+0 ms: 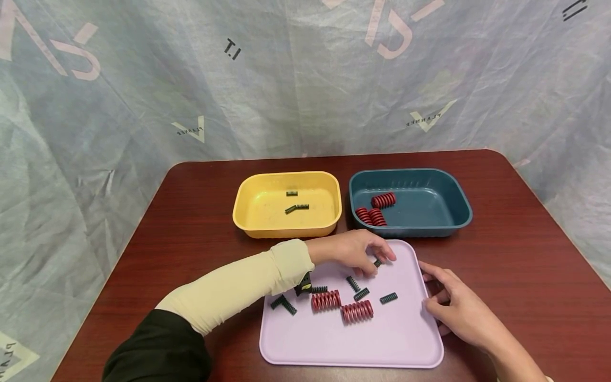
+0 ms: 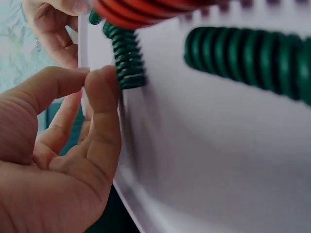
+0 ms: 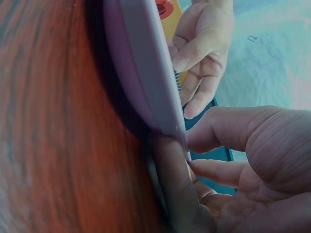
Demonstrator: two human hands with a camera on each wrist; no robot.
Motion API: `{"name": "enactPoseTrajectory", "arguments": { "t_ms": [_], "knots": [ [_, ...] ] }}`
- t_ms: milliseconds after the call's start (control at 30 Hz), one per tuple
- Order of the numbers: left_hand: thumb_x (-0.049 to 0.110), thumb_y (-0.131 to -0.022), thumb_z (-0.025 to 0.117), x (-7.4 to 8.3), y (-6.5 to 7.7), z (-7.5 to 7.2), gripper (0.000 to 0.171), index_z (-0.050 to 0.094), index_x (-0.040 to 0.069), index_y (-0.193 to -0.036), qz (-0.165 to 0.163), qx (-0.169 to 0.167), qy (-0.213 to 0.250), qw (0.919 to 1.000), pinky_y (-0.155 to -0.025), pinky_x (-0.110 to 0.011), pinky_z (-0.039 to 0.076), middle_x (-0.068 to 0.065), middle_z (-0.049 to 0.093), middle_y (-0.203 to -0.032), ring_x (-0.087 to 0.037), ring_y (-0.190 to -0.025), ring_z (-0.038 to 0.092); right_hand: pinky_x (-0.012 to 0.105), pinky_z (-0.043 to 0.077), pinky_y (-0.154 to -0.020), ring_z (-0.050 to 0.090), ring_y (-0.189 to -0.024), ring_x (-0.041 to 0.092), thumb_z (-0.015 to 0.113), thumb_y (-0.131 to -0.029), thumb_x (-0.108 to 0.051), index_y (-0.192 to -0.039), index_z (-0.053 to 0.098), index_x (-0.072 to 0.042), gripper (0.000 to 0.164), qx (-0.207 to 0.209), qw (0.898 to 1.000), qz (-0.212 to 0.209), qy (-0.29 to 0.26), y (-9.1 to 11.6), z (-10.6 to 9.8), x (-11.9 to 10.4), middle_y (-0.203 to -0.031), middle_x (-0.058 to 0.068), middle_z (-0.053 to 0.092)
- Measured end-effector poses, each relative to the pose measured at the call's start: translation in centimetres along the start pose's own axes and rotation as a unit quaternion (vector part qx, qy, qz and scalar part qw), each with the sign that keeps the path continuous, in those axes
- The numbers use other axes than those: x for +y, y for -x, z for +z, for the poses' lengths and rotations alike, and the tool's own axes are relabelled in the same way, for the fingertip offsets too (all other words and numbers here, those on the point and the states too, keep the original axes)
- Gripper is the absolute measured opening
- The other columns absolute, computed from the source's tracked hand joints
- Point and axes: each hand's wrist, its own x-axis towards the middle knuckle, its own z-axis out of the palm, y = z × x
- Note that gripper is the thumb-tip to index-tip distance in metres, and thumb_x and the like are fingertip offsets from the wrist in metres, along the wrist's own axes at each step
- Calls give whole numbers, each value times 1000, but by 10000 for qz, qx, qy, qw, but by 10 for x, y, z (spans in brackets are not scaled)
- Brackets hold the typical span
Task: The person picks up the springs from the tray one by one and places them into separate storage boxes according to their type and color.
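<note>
My left hand reaches over the far side of the lilac tray, its thumb and fingers apart around a small dark green spring. In the left wrist view its fingertips hide that spring; other green springs lie beyond them. At the tray's right edge my right hand pinches the rim, thumb above and a finger beneath in the right wrist view. Two larger red springs lie mid-tray, with several small green springs around them.
Behind the tray, a yellow bin holds three small green springs. A dark teal bin beside it contains three red springs. All stand on a dark red wooden table, with a printed sheet hanging behind.
</note>
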Motion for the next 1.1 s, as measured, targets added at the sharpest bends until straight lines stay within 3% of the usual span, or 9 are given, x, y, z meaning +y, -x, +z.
{"name": "enactPoseTrajectory", "arguments": {
  "t_ms": [167, 367, 567, 733, 967, 1100],
  "knots": [
    [-13, -88, 73, 0, 13, -8, 50, 65, 4, -134, 47, -7, 586, 9983, -64, -31, 63, -11, 71, -121, -17, -73, 71, 36, 57, -43, 62, -81, 18, 65, -88, 9, -157, 36, -3, 75, 10, 10000, 25, 41, 0, 0, -1, -134, 21, 44],
    [-11, -87, 76, -1, 31, -22, 54, 63, 4, -138, 20, -44, 1321, 9912, -68, -39, 65, -16, 68, -122, -25, -81, 73, 36, 58, -44, 62, -82, 19, 65, -89, 8, -157, 35, -2, 75, -8, 9999, 100, 47, 1, -1, -1, -134, 21, 44],
    [-8, -92, 71, -2, 50, -39, 54, 58, 2, -143, 313, -113, 1603, 9865, -74, -45, 65, -24, 63, -134, -25, -97, 71, 36, 58, -44, 61, -82, 20, 66, -89, 8, -157, 35, -2, 75, -8, 9999, 144, 65, 1, -1, -2, -134, 21, 43],
    [-5, -95, 69, -4, 64, -55, 53, 55, 2, -145, 391, 122, 1799, 9828, -77, -44, 65, -24, 60, -138, -34, -103, 72, 36, 59, -45, 61, -83, 23, 65, -89, 9, -157, 33, -1, 76, -70, 9997, 221, 5, 1, -1, -3, -134, 21, 42],
    [0, -96, 70, -7, 82, -77, 50, 57, 3, -144, 514, 524, 1961, 9778, -81, -43, 64, -13, 66, -132, -34, -107, 71, 36, 59, -45, 61, -83, 23, 65, -89, 10, -157, 34, -1, 75, -62, 9998, 182, -65, 1, 0, -3, -133, 21, 43],
    [3, -95, 74, -9, 91, -90, 46, 62, 4, -140, 521, 816, 1971, 9756, -87, -46, 63, -15, 64, -132, -34, -111, 69, 36, 59, -44, 61, -83, 21, 65, -89, 11, -157, 35, -2, 75, -22, 9999, 148, -53, 1, 0, -3, -133, 21, 43]
  ]
}}
